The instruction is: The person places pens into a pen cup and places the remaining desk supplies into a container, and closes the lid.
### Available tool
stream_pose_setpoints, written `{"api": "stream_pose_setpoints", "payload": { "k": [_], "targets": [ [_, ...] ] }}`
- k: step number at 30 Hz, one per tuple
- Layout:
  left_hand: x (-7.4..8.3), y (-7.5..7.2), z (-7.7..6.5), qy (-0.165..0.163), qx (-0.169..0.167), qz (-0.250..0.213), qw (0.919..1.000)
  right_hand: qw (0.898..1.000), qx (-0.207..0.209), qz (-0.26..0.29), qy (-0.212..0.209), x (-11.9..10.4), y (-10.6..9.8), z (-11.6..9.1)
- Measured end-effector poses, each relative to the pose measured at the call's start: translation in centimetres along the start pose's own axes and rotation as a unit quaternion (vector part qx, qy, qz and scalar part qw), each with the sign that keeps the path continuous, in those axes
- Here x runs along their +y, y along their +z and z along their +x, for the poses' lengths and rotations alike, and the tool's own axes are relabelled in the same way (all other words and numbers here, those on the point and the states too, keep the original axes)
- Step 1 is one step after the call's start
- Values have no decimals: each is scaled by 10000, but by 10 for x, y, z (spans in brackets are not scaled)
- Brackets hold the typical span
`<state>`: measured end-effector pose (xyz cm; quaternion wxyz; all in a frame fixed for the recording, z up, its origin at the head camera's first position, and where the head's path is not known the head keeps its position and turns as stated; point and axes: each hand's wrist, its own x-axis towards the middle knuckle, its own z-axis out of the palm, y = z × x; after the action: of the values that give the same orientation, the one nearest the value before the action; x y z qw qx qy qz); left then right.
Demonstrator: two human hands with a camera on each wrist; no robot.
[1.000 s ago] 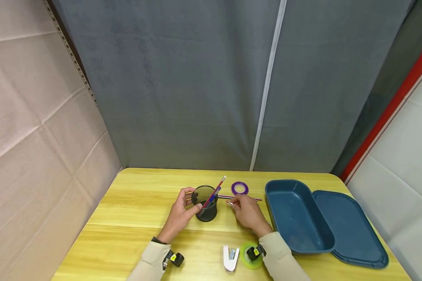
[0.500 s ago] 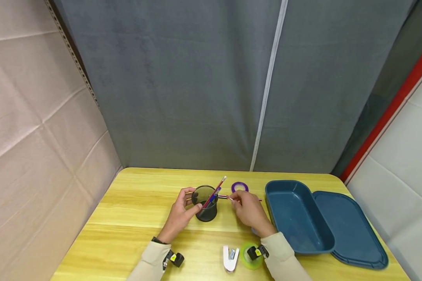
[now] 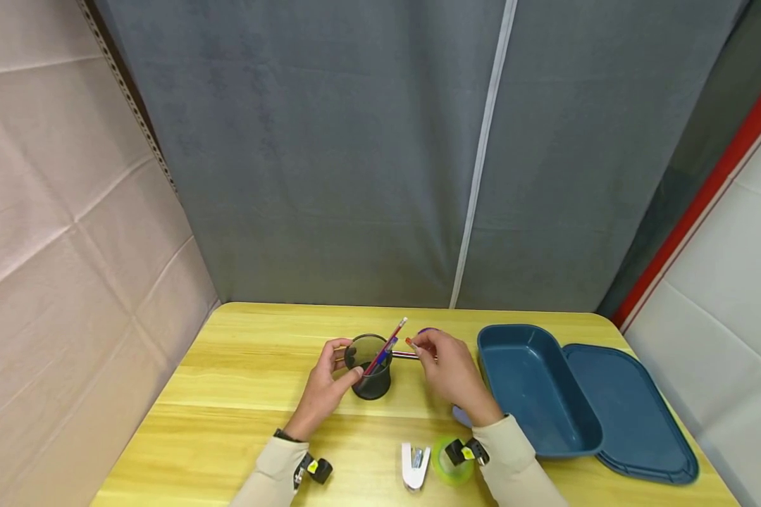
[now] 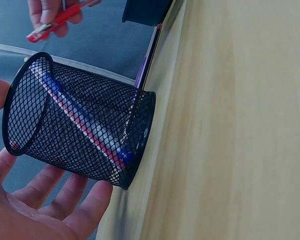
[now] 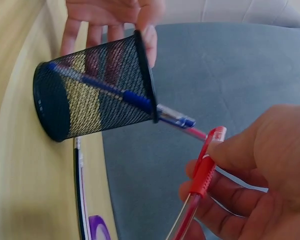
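Observation:
My left hand (image 3: 323,387) holds a black mesh pen holder (image 3: 373,387) upright on the table, thumb at the rim and fingers along its side. Inside the holder lean a blue pen (image 5: 135,100) and a red-striped pencil (image 3: 398,329) with a white end. To the right of the holder, my right hand (image 3: 450,366) pinches a red pen (image 5: 204,175) between thumb and fingers. That pen is raised off the table, its red capped end near the holder's rim. Behind the right hand, slim pencils (image 3: 404,355) lie on the table beside the holder, partly hidden.
A purple tape roll (image 5: 97,227) lies behind the right hand. A deep blue box (image 3: 545,401) stands at the right, its lid (image 3: 647,415) beside it. Nearer lie a small white U-shaped thing (image 3: 414,466), a yellow-green tape roll (image 3: 447,473) and a lilac object (image 3: 461,415) partly under the right forearm.
My right hand has lifted the red pen up from near the tabletop, and its red end now shows. The left hand and the pen holder stay almost where they were.

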<state>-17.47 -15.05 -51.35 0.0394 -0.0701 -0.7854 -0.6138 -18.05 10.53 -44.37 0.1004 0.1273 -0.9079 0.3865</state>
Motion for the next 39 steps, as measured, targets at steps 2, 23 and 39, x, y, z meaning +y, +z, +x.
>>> {"api": "stream_pose_setpoints", "payload": {
  "k": [2,23,39],
  "targets": [
    [-1,0,-1,22,15,47,10000,10000,60,57,-34,-3,-1,-1],
    [-3,3,-5,-100,164,-49,9998,9904,475,1260,-305,-42,-19,5],
    [-1,6,-6,92,419,185,9989,9679,830,2312,-540,-50,-5,19]
  ]
}}
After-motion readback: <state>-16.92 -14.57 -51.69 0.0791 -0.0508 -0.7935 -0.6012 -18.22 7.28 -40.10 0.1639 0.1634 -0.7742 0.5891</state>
